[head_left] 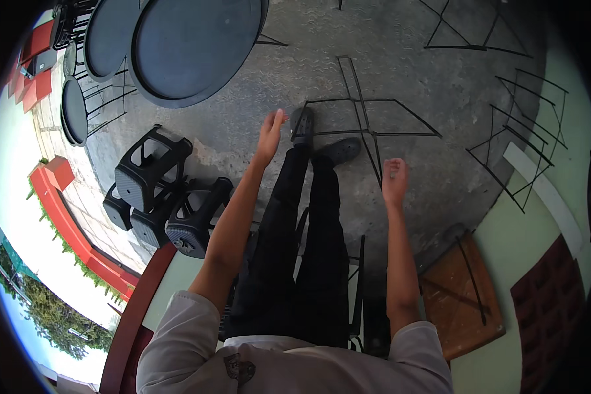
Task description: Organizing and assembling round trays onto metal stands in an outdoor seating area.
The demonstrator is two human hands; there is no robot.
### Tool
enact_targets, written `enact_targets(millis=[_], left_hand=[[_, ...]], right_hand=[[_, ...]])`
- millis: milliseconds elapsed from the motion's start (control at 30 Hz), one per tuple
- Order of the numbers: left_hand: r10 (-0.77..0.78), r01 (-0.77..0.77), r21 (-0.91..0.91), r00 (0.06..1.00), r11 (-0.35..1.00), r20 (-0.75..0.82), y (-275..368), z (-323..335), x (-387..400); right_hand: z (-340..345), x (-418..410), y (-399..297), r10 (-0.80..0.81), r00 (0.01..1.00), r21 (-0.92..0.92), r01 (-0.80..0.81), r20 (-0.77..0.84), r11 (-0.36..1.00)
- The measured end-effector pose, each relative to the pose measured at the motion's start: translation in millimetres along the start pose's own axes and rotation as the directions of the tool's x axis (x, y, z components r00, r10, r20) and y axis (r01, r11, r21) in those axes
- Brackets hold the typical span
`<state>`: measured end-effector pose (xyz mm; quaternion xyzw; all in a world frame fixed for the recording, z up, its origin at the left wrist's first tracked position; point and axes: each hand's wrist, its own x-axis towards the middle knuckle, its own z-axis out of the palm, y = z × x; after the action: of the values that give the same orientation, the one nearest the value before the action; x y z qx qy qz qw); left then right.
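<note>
My left hand [272,135] hangs in the air over the floor, near my clog-shod foot, fingers loosely extended and holding nothing. On the other side, my right hand [395,181] is raised with its fingers curled; whether something lies within them cannot be made out. A black metal folding frame [366,116] lies on the concrete floor between and beyond my hands. One of its bars runs towards my right hand, but contact is not clear. Part of the frame passes by my foot. Large round dark tabletops [194,47] stand at the upper left.
Black plastic stools [152,167] are piled at the left. More metal frames [522,143] lean near the green wall at the right, and another [477,48] lies further off. A wooden tabletop [465,300] rests at the lower right. Chair parts [357,285] show behind my legs.
</note>
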<state>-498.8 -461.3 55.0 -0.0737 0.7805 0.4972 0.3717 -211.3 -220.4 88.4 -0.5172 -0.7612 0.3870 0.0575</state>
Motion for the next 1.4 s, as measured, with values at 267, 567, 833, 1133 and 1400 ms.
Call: enact_targets(millis=[267,567,833,1133,1400], left_hand=[[-0.387,-0.121,-0.619,0.684,0.776,-0.619,50,-151,59],[-0.410,-0.067,-0.626,0.701,0.777,-0.584,78,-208,102],[-0.326,-0.380,-0.727,0.708,0.571,-0.626,105,-206,103],[-0.342,-0.295,-0.915,0.859,0.275,-0.380,113,-216,51],[-0.255,-0.369,-0.771,0.794,0.519,-0.552,139,-194,-84]], right_hand=[[121,61,-222,-0.159,0.919,0.322,0.037,0.361,0.946],[262,104,-322,-0.044,0.842,0.354,-0.179,0.538,0.918],[255,90,-351,-0.082,0.869,0.479,-0.189,0.489,0.857],[224,33,-365,-0.115,0.864,0.588,-0.230,0.489,0.775],[134,-62,-312,-0.033,0.853,0.630,-0.358,0.521,0.689]])
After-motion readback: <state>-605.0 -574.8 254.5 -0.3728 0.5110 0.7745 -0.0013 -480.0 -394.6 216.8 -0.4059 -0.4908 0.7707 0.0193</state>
